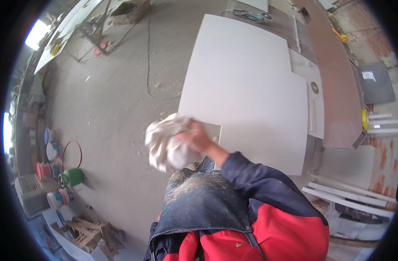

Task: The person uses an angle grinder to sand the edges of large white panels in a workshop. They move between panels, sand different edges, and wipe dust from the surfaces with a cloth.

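Note:
A crumpled white cloth hangs from my right hand, whose fingers are closed on its upper right side. The hand is a little blurred and sits in front of my body, off the lower left edge of a large white panel. That panel lies flat, with a stepped cut at its right side and a notch beside my hand. Below the cloth shows my dusty dark apron. My left hand does not appear.
To the right runs a long brown slab or bench, with white strips stacked nearer me. On the left floor stand a green container, several buckets and a box of wood scraps. A dark cable crosses the floor ahead.

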A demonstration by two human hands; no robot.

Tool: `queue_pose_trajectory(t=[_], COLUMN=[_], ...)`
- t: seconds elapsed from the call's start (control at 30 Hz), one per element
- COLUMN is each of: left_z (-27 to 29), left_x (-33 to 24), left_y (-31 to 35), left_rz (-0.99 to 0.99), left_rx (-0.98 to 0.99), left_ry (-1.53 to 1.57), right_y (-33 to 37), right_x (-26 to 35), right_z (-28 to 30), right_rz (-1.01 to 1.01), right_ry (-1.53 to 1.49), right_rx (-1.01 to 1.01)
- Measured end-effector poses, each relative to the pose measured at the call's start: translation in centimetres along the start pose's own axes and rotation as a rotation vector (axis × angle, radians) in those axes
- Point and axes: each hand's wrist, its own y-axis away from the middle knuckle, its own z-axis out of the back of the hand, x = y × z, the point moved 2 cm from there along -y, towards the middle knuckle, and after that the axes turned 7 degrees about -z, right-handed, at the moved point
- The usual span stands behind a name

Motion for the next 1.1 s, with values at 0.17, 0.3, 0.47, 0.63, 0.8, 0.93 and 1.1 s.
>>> queue_pose_trajectory(t=[0.17,0.3,0.47,0.63,0.8,0.93,1.1], left_z=[4.8,9.6,10.1,7.6,2.2,0.4,-1.9], left_x=[-2.9,-10.5,-17.7,-14.0,-0.1,-0.7,-3.8], left_y=[-3.5,-5.3,-3.2,-1.2,-0.1,1.0,-0.5], left_rz=[-0.063,-0.119,0.103,-0.159,0.086,0.045,-0.281], left_rx=[0.027,0.001,-0.192,0.012,-0.114,-0.211,-0.374], left_ry=[-0.067,-0.103,0.455,-0.346,0.147,-0.077,-0.158], right_y=[7.6,15.8,17.3,7.2,-3.9,-7.2,-4.3], right_x=[2.9,-0.2,-7.6,-6.4,-5.4,-8.3,-6.3], right_z=[19.3,31.9,35.9,25.6,8.6,-1.9,-8.4], right_rz=[0.013,-0.035,-0.272,0.019,0.343,0.248,-0.101], right_ry=[0.037,0.563,1.228,1.185,1.064,0.742,0.323], right_rx=[-0.657,-1.046,-1.348,-0.968,-0.453,-0.062,0.21])
